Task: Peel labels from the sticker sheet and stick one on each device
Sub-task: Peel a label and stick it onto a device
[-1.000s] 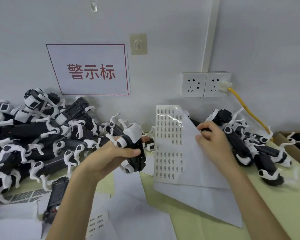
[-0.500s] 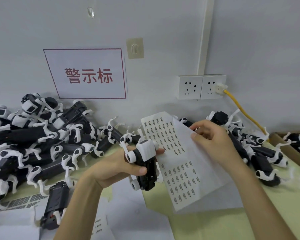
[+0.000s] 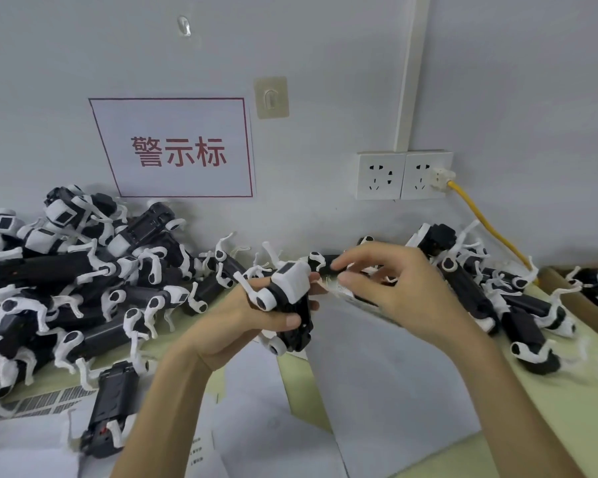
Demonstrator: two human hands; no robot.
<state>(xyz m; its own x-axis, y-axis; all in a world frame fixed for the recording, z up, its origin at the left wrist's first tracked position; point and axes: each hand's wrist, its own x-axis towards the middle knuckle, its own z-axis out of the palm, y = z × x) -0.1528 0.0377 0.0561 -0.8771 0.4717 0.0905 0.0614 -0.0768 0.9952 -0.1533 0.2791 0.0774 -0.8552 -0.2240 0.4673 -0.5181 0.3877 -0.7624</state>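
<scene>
Green bench (image 3: 549, 426) below socket wall | left hand (image 3: 242, 322) grips device (image 3: 289, 286), fingers wrapped | sticker sheet (image 3: 366, 303) has dropped from upright to flat beside device, held under right hand (image 3: 397, 291), thumb and forefinger parted | peel next, I judge.

Assembly workshop bench: heaped identical black-white devices (image 3: 66, 288), wall sign (image 3: 176, 148), power sockets (image 3: 404, 174), loose paper sheets (image 3: 387, 391).

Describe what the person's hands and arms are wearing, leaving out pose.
Nothing is worn. The left hand and right hand have no gloves, and no ring, watch or bracelet shows. The left forearm and right forearm are bare of sleeves down to the frame's edge.
</scene>
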